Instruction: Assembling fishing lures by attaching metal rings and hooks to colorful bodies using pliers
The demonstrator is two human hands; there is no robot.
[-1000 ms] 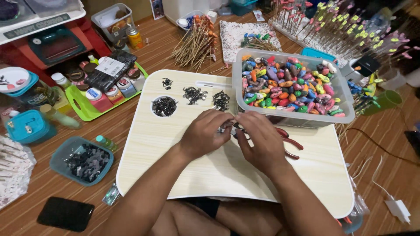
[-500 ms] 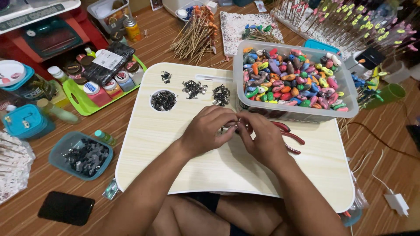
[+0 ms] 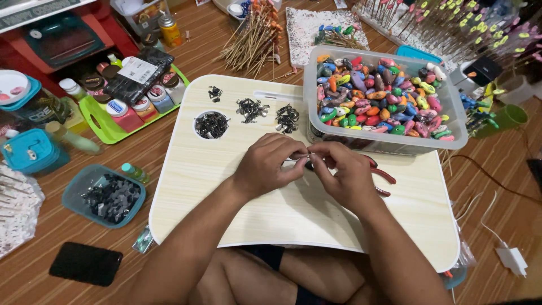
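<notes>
While both hands meet mid-bench, a tiny metal piece (image 3: 300, 160) sits pinched between them.

Left hand (image 3: 265, 166) and right hand (image 3: 341, 175) are fingertip to fingertip over the pale wooden bench (image 3: 226, 186), each grip closed on that small piece; it's too small to say just what it is, perhaps a wire or hook. Red-handled pliers (image 3: 381, 175) lie just beside the right hand, partly under it. Behind sits a clear tub (image 3: 389, 141) of colourful beads, and three little heaps of dark hardware (image 3: 251, 108) lie near the bench's far edge.
</notes>
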